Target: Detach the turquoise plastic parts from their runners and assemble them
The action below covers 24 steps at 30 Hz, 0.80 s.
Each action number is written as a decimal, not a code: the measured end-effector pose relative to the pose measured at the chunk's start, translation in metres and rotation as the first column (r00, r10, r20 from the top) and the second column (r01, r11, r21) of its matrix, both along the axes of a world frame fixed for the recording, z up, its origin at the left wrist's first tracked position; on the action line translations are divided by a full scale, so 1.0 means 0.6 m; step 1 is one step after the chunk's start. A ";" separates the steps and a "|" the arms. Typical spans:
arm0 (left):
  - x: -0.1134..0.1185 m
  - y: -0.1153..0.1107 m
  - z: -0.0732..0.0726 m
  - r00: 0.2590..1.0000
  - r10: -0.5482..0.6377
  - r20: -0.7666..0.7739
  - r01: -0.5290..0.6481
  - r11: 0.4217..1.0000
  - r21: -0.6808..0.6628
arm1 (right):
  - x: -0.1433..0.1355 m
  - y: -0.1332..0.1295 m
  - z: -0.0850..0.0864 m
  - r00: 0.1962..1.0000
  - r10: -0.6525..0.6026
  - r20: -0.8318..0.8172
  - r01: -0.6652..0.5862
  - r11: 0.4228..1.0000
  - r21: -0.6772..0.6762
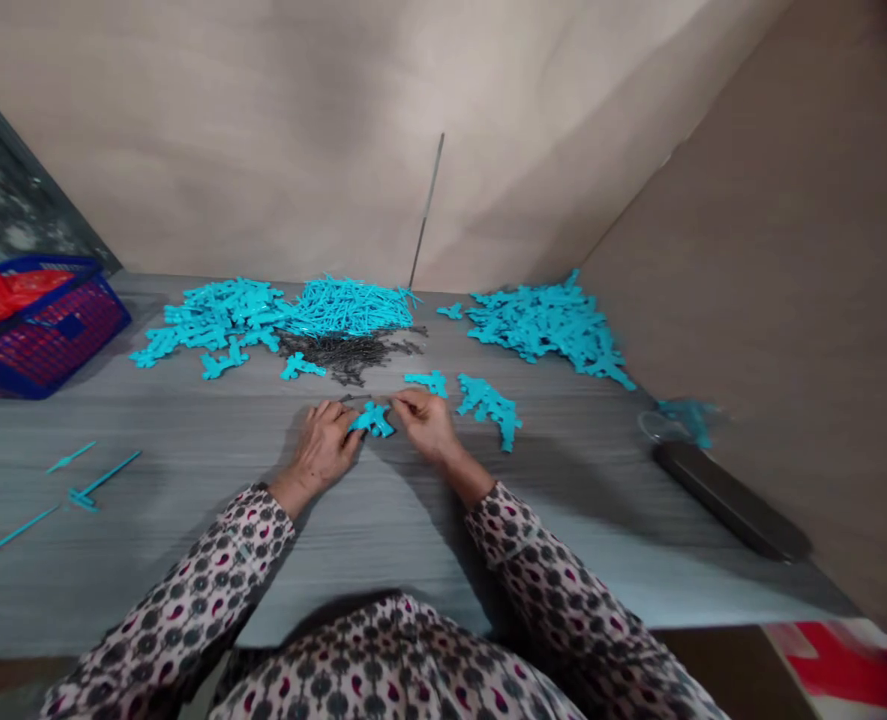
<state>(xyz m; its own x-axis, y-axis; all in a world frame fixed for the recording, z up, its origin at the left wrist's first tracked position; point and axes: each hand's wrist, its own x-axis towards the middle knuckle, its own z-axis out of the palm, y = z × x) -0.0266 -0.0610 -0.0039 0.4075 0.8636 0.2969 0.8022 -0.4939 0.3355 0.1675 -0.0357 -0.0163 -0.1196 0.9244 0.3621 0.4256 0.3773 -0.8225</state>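
Between my hands is a small turquoise plastic piece (372,420), shaped somewhat like a toy gun. My left hand (324,445) grips its left end between thumb and fingers. At its upper right, my right hand (426,425) is closed in a pinch; a thin dark strip seems to run along the fingertips, too small to name. Just beyond the hands lies a pile of thin dark metal-looking pieces (345,355). Single turquoise pieces lie close by, one (302,366) beyond the left hand and another (426,382) beyond the right, with a small cluster (486,405) to its right.
Along the back stand a left heap of turquoise pieces (222,315), a heap of thin turquoise sticks (349,305) and a right heap (540,318). A blue basket (60,335) holds red material. Loose sticks (19,530) lie left; a dark elongated case (728,500) lies right, by the side panel (788,300).
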 end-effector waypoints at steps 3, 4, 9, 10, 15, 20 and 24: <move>0.002 0.003 -0.016 0.937 0.069 0.342 -0.032 0.993 -0.115 | 0.016 -0.024 0.011 0.975 -0.070 -0.210 0.027 0.980 -0.199; 0.006 0.003 -0.020 0.888 0.120 0.445 -0.043 0.983 -0.181 | 0.016 -0.033 0.014 0.954 -0.089 -0.286 -0.002 0.953 -0.304; 0.030 -0.007 -0.017 0.717 0.276 0.640 -0.026 0.928 -0.372 | -0.005 -0.061 0.027 0.798 -0.112 -0.593 -0.368 0.688 -0.626; 0.033 -0.010 -0.013 0.722 0.283 0.631 -0.036 0.927 -0.374 | -0.009 -0.062 0.030 0.782 -0.110 -0.613 -0.414 0.643 -0.644; 0.034 -0.019 0.009 0.836 0.293 0.464 -0.142 0.932 -0.334 | -0.016 -0.060 0.036 0.773 -0.121 -0.623 -0.441 0.605 -0.664; 0.043 -0.023 0.030 0.905 0.236 0.354 -0.162 0.960 -0.227 | -0.019 -0.061 0.040 0.779 -0.186 -0.599 -0.382 0.616 -0.689; 0.051 -0.027 0.041 0.932 0.191 0.306 -0.148 0.976 -0.160 | -0.022 -0.062 0.043 0.757 -0.189 -0.626 -0.391 0.637 -0.665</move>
<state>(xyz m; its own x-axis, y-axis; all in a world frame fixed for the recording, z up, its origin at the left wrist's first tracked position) 0.0040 -0.0771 0.0204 0.1546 0.9517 0.2651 0.7103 -0.2936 0.6397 0.1545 -0.0726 0.0092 -0.2619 0.8819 -0.3919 -0.2564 -0.4551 -0.8527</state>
